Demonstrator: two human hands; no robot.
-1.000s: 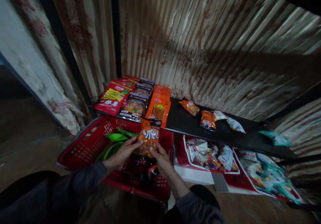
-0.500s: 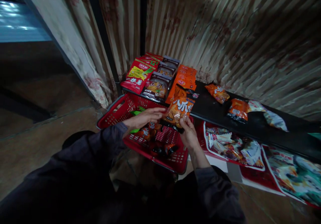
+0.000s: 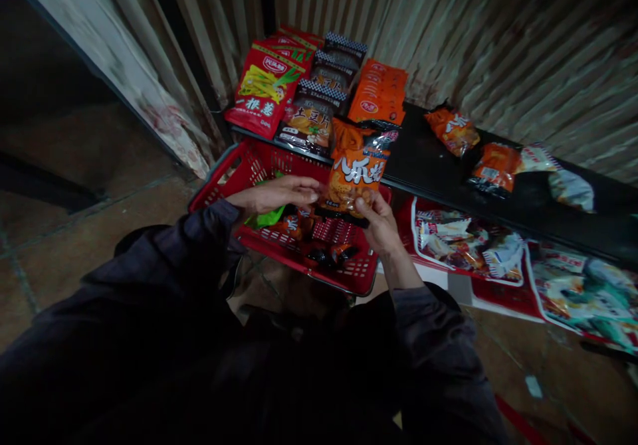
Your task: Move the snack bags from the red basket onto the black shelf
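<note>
Currently in hand: one orange snack packet [image 3: 357,166], printed side facing the wearer, above the red basket [image 3: 279,251] and before the black shelf [image 3: 423,166]. Right hand [image 3: 383,222]: gripping the packet's lower right, thumb on front. Left hand [image 3: 276,196]: open, fingers extended at its left edge; contact unclear. Step, as judged: orienting the packet. Next move calls for: a firm pinch, no crushing.
</note>
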